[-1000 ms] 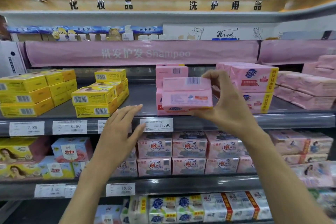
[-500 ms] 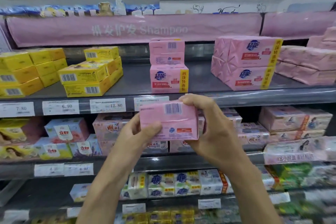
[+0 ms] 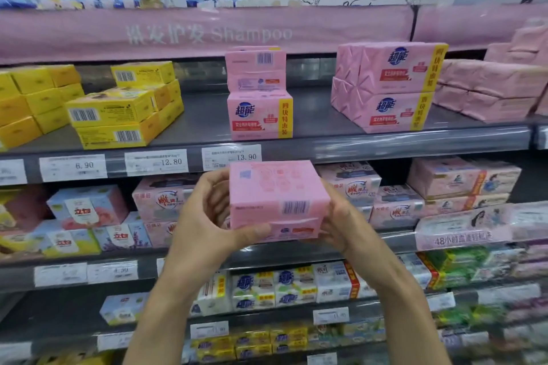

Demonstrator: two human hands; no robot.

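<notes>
I hold a pink soap pack (image 3: 277, 197) in both hands in front of the shelf edge, its top tilted toward me and a barcode on its near face. My left hand (image 3: 204, 216) grips its left side, thumb along the lower front. My right hand (image 3: 341, 225) grips its right side, mostly hidden behind the pack. Directly above, on the grey top shelf (image 3: 326, 115), stand two stacked pink packs (image 3: 259, 92) of the same kind.
A bigger stack of pink packs (image 3: 388, 86) sits on the right of the top shelf, yellow boxes (image 3: 118, 107) on the left. Price tags (image 3: 231, 155) line the shelf edge. Lower shelves hold several other soap packs.
My right hand took the pink pack off the top shelf and brought it down. My left hand joined it, and the pack has tilted so its top faces me.
</notes>
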